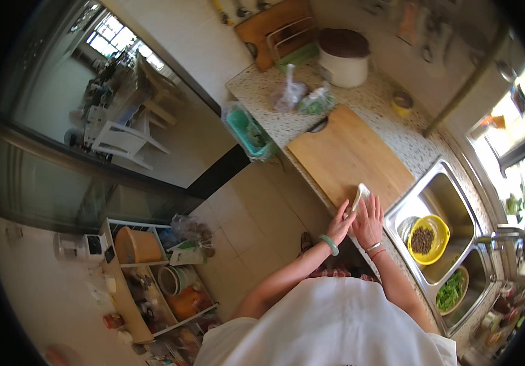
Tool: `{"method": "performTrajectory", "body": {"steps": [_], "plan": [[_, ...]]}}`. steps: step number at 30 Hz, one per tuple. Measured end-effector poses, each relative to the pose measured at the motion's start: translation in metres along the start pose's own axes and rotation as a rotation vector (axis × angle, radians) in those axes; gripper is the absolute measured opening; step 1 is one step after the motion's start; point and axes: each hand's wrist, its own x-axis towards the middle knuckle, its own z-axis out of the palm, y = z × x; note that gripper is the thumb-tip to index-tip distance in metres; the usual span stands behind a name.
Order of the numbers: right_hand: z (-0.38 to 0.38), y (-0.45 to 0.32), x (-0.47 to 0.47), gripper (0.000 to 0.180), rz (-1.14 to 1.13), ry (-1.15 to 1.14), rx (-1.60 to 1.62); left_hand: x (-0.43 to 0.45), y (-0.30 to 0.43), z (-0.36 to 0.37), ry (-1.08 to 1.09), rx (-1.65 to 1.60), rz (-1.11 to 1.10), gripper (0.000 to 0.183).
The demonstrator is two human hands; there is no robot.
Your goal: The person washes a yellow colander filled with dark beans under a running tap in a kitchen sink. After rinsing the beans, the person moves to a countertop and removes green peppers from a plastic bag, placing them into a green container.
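A thin white item, perhaps a folded cloth, stands up over the near end of the wooden cutting board. What it is cannot be told for sure. My left hand, below a green bangle, has its fingers closed around the item's lower end. Beside it, my right hand is flat with fingers stretched out and slightly apart. That hand lies against the item's right side and hides part of it. The board rests on the speckled countertop, left of the sink.
A double steel sink holds a yellow colander with small brown pieces and a bowl of leafy greens. Plastic bags and a white pot with a brown lid stand behind the board. A lined green bin hangs at the counter's edge.
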Motion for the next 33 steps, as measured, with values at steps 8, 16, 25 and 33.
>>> {"method": "performTrajectory", "body": {"steps": [8,16,25,33], "plan": [[0.041,-0.034,0.026,0.053,-0.007,-0.068,-0.007,0.037,0.004,-0.094,0.088,0.132,-0.003,0.066],[0.083,-0.081,0.137,0.057,-0.204,-0.107,0.008,0.071,0.011,-0.121,0.039,0.001,0.055,0.062],[0.089,-0.067,0.258,0.05,-0.081,0.14,0.128,0.077,0.136,-0.184,0.192,0.056,-0.029,0.04],[0.039,-0.043,0.284,0.024,0.096,0.085,0.078,0.158,0.221,-0.191,0.185,0.135,0.132,0.031]]}}
